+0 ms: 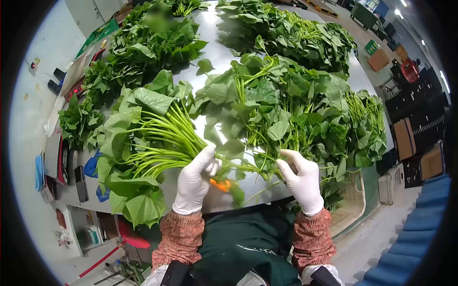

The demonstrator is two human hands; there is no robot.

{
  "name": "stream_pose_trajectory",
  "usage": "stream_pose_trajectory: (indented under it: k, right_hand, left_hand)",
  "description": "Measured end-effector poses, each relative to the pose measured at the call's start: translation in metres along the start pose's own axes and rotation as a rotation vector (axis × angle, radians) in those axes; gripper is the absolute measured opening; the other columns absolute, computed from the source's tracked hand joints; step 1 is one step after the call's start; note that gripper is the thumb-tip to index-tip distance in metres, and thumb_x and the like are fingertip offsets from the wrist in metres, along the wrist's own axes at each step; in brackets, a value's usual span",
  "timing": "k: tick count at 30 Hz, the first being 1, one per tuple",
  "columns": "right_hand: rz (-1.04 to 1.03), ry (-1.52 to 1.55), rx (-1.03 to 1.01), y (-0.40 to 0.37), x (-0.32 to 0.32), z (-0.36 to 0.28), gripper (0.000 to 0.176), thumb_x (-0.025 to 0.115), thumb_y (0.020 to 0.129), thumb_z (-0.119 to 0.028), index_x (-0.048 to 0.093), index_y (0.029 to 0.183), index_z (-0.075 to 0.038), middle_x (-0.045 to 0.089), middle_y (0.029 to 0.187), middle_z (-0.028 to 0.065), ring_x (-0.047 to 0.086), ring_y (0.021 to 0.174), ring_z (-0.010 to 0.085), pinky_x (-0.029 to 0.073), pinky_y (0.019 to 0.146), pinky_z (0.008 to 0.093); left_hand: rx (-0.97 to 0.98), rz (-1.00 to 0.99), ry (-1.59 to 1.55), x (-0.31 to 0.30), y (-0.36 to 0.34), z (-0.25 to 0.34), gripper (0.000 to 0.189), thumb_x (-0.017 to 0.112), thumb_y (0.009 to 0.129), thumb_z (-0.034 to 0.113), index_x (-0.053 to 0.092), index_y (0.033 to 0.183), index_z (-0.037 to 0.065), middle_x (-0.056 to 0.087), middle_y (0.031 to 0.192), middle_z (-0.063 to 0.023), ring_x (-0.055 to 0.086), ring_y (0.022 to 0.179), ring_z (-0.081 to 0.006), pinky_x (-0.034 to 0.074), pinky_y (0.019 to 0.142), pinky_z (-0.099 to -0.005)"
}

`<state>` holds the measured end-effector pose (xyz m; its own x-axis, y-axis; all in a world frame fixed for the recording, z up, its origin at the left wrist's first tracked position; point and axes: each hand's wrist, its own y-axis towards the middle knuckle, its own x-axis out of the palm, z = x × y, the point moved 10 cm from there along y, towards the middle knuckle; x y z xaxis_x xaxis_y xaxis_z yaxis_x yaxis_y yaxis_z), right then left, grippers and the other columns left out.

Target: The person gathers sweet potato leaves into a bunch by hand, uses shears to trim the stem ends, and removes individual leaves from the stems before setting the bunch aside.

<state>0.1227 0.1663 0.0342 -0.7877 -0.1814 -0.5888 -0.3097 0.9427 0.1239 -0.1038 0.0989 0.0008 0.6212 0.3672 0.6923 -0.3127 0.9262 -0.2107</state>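
Note:
A fanned bundle of leafy green stems [174, 131] is gripped at its stem ends by my left hand [196, 178], in a white glove. Its leaves spread to the left and toward the front edge. My right hand [301, 178], also gloved, is at the right with thumb and forefinger bent close together near thin stems; what lies between the fingertips is too small to make out. Loose stems and a drooping leaf [237, 193] hang between the hands. Just beyond my right hand lies a large pile of greens [305, 105] on the metal table [210, 28].
More greens [138, 52] lie at the back left, and another heap [296, 35] at the back right. A phone-like dark object [81, 183] rests at the left edge. A pale crate [350, 202] stands below the right edge. Cardboard boxes [404, 138] stand farther right.

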Motion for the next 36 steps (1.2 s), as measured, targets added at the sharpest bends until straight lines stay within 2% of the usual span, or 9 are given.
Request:
stream_pose_trajectory:
  k: [5, 8, 12, 15, 16, 18, 22, 30, 36]
  right_hand:
    - [-0.063, 0.188, -0.273, -0.004, 0.018, -0.069, 0.039, 0.076, 0.075, -0.008, 0.063, 0.112, -0.004, 0.064, 0.092, 0.0108, 0.062, 0.080, 0.0212, 0.050, 0.071, 0.0309]
    - [-0.060, 0.202, -0.390, -0.008, 0.040, -0.078, 0.035, 0.075, 0.075, -0.009, 0.064, 0.108, -0.006, 0.064, 0.088, 0.0095, 0.061, 0.072, 0.0220, 0.050, 0.065, 0.0319]
    - [-0.035, 0.276, -0.196, -0.010, 0.046, -0.060, 0.013, 0.072, 0.077, -0.005, 0.065, 0.089, -0.003, 0.063, 0.077, 0.0088, 0.058, 0.055, 0.0208, 0.046, 0.052, 0.0295]
    - [0.042, -0.027, -0.245, -0.018, 0.030, -0.039, 0.010, 0.070, 0.078, -0.002, 0.063, 0.085, -0.002, 0.063, 0.074, 0.0095, 0.060, 0.058, 0.0190, 0.047, 0.054, 0.0284]
    - [0.062, 0.000, -0.192, -0.019, 0.023, -0.020, 0.008, 0.069, 0.078, -0.001, 0.063, 0.084, -0.002, 0.062, 0.073, 0.0095, 0.060, 0.058, 0.0191, 0.047, 0.054, 0.0285]
    - [0.098, -0.016, -0.061, -0.016, 0.003, 0.009, 0.005, 0.067, 0.080, -0.001, 0.062, 0.082, -0.001, 0.062, 0.071, 0.0101, 0.061, 0.058, 0.0222, 0.048, 0.056, 0.0290]
    - [0.108, -0.198, -0.252, -0.012, -0.010, -0.034, 0.042, 0.069, 0.075, -0.005, 0.060, 0.116, -0.005, 0.059, 0.106, 0.0130, 0.056, 0.097, 0.0320, 0.046, 0.085, 0.0384]
    - [0.205, -0.267, -0.604, -0.017, 0.026, -0.106, 0.023, 0.072, 0.067, -0.005, 0.068, 0.089, -0.011, 0.058, 0.075, 0.0041, 0.055, 0.067, 0.0242, 0.042, 0.062, 0.0348]
    - [0.262, -0.331, -0.622, -0.018, 0.026, -0.108, 0.014, 0.069, 0.068, -0.011, 0.061, 0.080, -0.011, 0.053, 0.070, 0.0030, 0.054, 0.064, 0.0225, 0.039, 0.057, 0.0340]
  left_hand:
    - [-0.051, -0.015, 0.021, 0.005, -0.001, -0.021, 0.009, 0.059, 0.092, 0.011, 0.057, 0.096, 0.003, 0.041, 0.062, 0.0034, 0.038, 0.055, -0.0089, 0.036, 0.057, -0.0250]
    - [-0.074, -0.113, -0.009, 0.012, -0.003, -0.028, 0.008, 0.058, 0.094, 0.011, 0.059, 0.090, 0.003, 0.044, 0.065, 0.0035, 0.042, 0.060, -0.0085, 0.033, 0.058, -0.0239]
    - [-0.073, -0.032, 0.112, 0.011, -0.006, -0.024, 0.008, 0.057, 0.094, 0.010, 0.059, 0.087, 0.006, 0.044, 0.065, 0.0042, 0.041, 0.060, -0.0076, 0.036, 0.060, -0.0245]
    - [-0.024, -0.026, -0.073, -0.001, 0.000, -0.015, 0.009, 0.057, 0.094, 0.011, 0.061, 0.088, 0.005, 0.043, 0.065, 0.0045, 0.041, 0.060, -0.0079, 0.038, 0.065, -0.0260]
    - [0.094, 0.104, 0.096, -0.005, 0.001, 0.007, 0.004, 0.056, 0.094, 0.011, 0.054, 0.096, 0.007, 0.030, 0.060, 0.0074, 0.030, 0.051, -0.0058, 0.037, 0.059, -0.0241]
    - [0.123, 0.070, -0.019, -0.013, 0.007, 0.014, 0.004, 0.055, 0.095, 0.011, 0.055, 0.097, 0.008, 0.031, 0.060, 0.0072, 0.031, 0.052, -0.0056, 0.037, 0.060, -0.0254]
    - [0.034, 0.112, 0.110, -0.011, 0.002, -0.008, 0.006, 0.057, 0.093, 0.011, 0.056, 0.098, 0.007, 0.035, 0.060, 0.0056, 0.034, 0.052, -0.0078, 0.038, 0.061, -0.0264]
    - [-0.100, 0.051, 0.127, 0.017, -0.010, -0.022, 0.011, 0.051, 0.097, 0.012, 0.053, 0.087, 0.008, 0.038, 0.061, 0.0047, 0.037, 0.055, -0.0072, 0.032, 0.055, -0.0230]
    - [-0.116, -0.006, 0.114, 0.008, -0.002, -0.037, 0.007, 0.057, 0.093, 0.009, 0.056, 0.087, 0.004, 0.047, 0.065, 0.0011, 0.044, 0.058, -0.0102, 0.038, 0.060, -0.0257]
